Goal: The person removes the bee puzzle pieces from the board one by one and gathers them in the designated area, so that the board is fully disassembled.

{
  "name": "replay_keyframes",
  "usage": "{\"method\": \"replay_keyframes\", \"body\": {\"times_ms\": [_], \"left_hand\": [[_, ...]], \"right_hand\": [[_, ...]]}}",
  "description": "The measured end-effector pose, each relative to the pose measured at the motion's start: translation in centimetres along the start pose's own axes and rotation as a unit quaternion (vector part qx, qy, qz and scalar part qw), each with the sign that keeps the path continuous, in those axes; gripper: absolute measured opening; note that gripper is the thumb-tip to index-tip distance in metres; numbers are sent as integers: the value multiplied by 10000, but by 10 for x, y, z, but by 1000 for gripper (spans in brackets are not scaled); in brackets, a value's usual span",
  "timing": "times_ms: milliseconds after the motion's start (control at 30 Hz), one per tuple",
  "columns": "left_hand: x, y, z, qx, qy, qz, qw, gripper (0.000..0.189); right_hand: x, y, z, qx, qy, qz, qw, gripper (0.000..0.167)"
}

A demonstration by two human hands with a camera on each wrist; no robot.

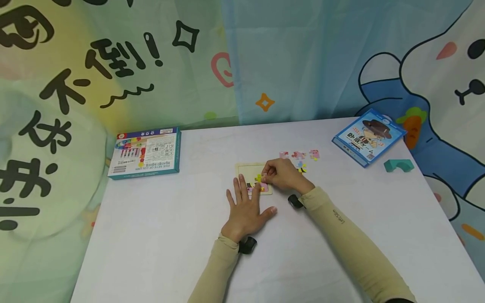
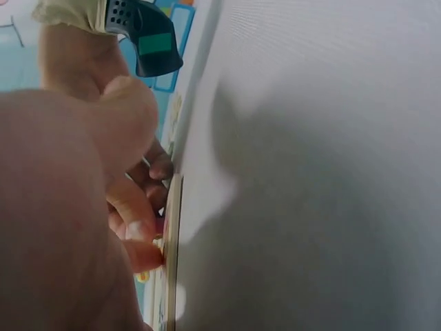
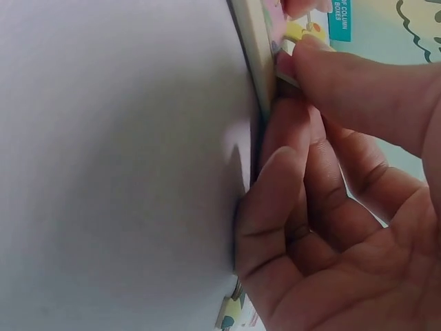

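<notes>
A shallow wooden puzzle tray [image 1: 248, 169] lies on the white table, with several colourful jigsaw pieces [image 1: 259, 178] along its lower part. My left hand [image 1: 245, 213] stretches over the tray's lower left edge, fingers spread and index fingertip on the pieces. At the tray's right side, my right hand [image 1: 283, 174] pinches a small puzzle piece [image 3: 285, 67] between thumb and curled fingers; the fingers cover most of it. The right wrist view shows the piece low against the tray's rim [image 3: 256, 58]. Loose puzzle pieces [image 1: 299, 155] lie just beyond my right hand.
At the back left lies a teal-edged box [image 1: 145, 152] with printed text. A blue box [image 1: 369, 136] with a cartoon figure sits at the back right, near a green arch-shaped block [image 1: 398, 165]. A printed cloth backdrop [image 1: 288, 54] hangs behind the table.
</notes>
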State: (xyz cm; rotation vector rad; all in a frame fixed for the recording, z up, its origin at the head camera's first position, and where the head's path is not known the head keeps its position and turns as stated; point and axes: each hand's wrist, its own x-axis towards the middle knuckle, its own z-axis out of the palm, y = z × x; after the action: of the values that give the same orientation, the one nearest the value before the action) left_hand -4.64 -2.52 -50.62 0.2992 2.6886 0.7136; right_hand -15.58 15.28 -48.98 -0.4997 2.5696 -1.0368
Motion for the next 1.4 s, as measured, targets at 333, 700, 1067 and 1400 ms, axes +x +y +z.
{"method": "replay_keyframes", "body": {"times_ms": [333, 700, 1067, 1400], "left_hand": [[-4, 2, -7, 205, -3, 42, 9998, 86], [-1, 4, -6, 479, -84, -78, 9988, 87], [-2, 6, -7, 682, -124, -129, 9975, 87], [-4, 8, -10, 789, -153, -119, 9967, 88]], "right_hand": [[-1, -2, -2, 34, 20, -85, 10000, 8], [-4, -3, -1, 46, 290, -185, 9994, 9], [-7, -5, -6, 80, 958, -353, 9947, 6], [-13, 6, -14, 367, 783, -249, 9959, 15]]}}
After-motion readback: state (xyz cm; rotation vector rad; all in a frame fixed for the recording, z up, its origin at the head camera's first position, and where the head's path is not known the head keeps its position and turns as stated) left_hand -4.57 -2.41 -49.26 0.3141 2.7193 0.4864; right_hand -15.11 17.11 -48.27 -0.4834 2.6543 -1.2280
